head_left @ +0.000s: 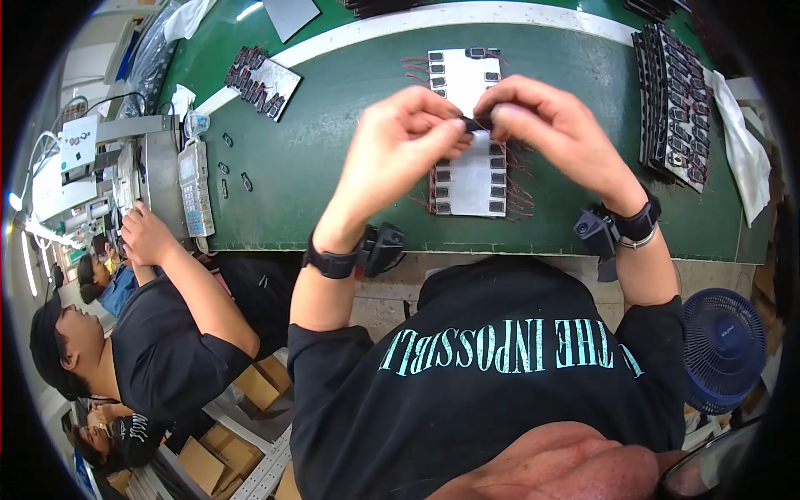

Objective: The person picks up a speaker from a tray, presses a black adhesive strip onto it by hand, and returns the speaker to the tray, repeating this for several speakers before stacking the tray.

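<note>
Over a white board (472, 185) on the green table, both hands meet at a small black part (472, 125) with thin red wire. My left hand (406, 137) pinches it between thumb and forefinger. My right hand (546, 125) has its thumb and fingers closed at the part's other end, partly hiding it. Along both long edges of the board sit several small black rectangular parts (498, 178), which look like little speakers, their red wires trailing outward. One more black part (477, 53) lies across the board's far end. My hands cover the board's middle.
A smaller board of wired parts (283, 82) lies far left, near several loose black parts (246, 181). Stacked loaded boards (677, 108) and a white cloth (742, 150) are at right. A co-worker (175, 333) works at a keypad machine (196, 187). A blue fan (723, 350) stands right.
</note>
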### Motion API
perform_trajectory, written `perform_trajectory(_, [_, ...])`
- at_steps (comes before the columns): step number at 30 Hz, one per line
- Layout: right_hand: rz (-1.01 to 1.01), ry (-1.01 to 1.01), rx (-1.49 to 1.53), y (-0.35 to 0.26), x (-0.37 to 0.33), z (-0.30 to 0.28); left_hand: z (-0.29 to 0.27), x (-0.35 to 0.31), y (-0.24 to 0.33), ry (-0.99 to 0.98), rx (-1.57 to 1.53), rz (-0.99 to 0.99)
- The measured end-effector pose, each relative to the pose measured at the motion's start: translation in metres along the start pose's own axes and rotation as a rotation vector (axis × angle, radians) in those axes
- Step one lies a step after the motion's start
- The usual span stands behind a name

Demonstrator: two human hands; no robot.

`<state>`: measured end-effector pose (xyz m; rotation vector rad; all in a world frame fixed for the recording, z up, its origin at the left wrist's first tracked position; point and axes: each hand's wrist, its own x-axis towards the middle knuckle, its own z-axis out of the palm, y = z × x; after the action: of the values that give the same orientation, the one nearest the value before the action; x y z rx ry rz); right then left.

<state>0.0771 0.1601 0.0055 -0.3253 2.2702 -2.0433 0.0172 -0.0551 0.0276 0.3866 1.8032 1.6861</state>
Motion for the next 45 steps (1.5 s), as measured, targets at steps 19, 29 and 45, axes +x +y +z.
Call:
perform_trajectory(19, [-0.249,0.341,-0.836,0.039,0.016,-0.013,-0.018,0.084,-0.013,0.143,0.314,0.233])
perform_trajectory(29, [-0.031,0.474,-0.314,0.016,0.009,-0.05,0.005,0.089,-0.02,0.269,0.833,0.353])
perform_trajectory(45, [0.053,0.244,0.216,0.026,0.001,-0.047,-0.171,-0.087,-0.042,0.984,1.679,-0.372])
